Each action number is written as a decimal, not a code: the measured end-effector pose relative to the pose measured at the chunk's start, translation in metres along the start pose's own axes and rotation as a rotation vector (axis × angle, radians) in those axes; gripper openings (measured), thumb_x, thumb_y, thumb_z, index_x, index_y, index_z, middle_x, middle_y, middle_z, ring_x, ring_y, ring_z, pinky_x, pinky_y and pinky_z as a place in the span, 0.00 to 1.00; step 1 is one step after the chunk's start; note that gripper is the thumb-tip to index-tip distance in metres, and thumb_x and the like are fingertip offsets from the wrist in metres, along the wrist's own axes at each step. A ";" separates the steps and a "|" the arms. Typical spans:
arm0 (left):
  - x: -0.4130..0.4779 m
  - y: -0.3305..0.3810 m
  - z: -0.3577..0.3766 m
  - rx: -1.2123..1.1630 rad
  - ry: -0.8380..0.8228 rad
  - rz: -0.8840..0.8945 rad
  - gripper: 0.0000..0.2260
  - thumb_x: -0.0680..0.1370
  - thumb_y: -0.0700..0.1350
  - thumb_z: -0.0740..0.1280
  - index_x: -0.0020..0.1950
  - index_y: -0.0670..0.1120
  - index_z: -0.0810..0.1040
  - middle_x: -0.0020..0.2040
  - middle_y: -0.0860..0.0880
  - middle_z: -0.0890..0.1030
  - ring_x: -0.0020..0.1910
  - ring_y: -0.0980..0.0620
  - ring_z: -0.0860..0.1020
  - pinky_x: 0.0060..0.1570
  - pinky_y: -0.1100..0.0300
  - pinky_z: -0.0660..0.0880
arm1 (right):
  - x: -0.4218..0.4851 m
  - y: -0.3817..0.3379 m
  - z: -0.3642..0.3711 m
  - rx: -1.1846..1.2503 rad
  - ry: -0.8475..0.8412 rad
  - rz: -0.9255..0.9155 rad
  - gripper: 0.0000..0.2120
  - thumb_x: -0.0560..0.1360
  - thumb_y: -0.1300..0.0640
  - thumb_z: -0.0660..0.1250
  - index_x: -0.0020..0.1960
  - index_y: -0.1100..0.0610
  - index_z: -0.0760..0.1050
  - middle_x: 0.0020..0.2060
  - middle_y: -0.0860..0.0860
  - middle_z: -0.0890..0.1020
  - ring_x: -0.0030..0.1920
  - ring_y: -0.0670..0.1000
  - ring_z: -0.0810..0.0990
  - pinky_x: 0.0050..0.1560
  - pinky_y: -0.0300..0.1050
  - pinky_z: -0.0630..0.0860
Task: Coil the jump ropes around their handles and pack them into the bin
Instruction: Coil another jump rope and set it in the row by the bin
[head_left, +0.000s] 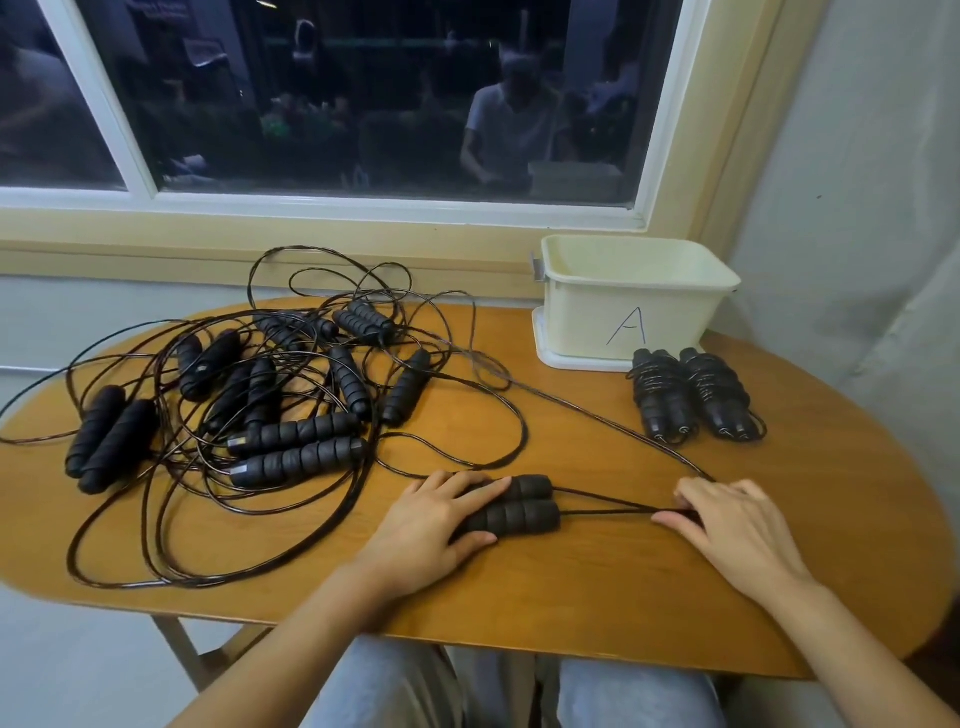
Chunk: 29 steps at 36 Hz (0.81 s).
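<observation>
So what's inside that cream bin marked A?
Nothing shows in the bin, only its bare inner walls. Its floor is hidden behind the front wall, so I can't rule out something low down. Two coiled ropes lie outside, just in front.

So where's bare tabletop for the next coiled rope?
Bare wood right of the coiled bundles and along the near edge of the table. The strip between bundles and tangled ropes has one strand crossing it. The left half is crowded.
</observation>
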<state>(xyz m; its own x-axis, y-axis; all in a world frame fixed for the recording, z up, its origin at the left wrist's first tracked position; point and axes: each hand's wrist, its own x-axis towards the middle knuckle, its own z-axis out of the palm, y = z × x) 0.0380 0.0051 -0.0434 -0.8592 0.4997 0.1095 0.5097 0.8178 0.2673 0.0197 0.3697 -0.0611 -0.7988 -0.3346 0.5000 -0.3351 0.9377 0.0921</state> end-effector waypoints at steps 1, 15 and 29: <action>0.000 -0.001 0.001 0.003 0.002 -0.001 0.28 0.81 0.62 0.57 0.79 0.65 0.49 0.75 0.59 0.62 0.67 0.57 0.62 0.65 0.59 0.63 | -0.001 0.002 0.000 0.003 0.005 0.005 0.24 0.77 0.32 0.52 0.39 0.49 0.73 0.31 0.43 0.78 0.30 0.44 0.77 0.40 0.42 0.70; -0.003 -0.008 -0.003 -0.143 -0.025 0.031 0.28 0.80 0.61 0.61 0.78 0.63 0.55 0.76 0.62 0.59 0.63 0.65 0.61 0.65 0.62 0.61 | -0.001 0.002 -0.003 0.043 -0.067 -0.067 0.17 0.74 0.38 0.59 0.40 0.49 0.75 0.37 0.42 0.75 0.42 0.48 0.77 0.52 0.47 0.73; -0.010 -0.013 -0.006 -0.229 0.016 0.030 0.28 0.78 0.62 0.63 0.77 0.59 0.62 0.74 0.61 0.63 0.71 0.63 0.61 0.71 0.61 0.61 | 0.024 -0.067 -0.027 0.341 -0.355 -0.148 0.29 0.76 0.34 0.58 0.74 0.44 0.65 0.62 0.34 0.66 0.64 0.34 0.61 0.65 0.33 0.55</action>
<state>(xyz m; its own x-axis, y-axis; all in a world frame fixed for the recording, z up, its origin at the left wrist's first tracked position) 0.0398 -0.0120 -0.0418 -0.8452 0.5170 0.1353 0.5135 0.7157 0.4735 0.0362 0.3019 -0.0320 -0.8309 -0.5283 0.1747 -0.5542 0.8135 -0.1761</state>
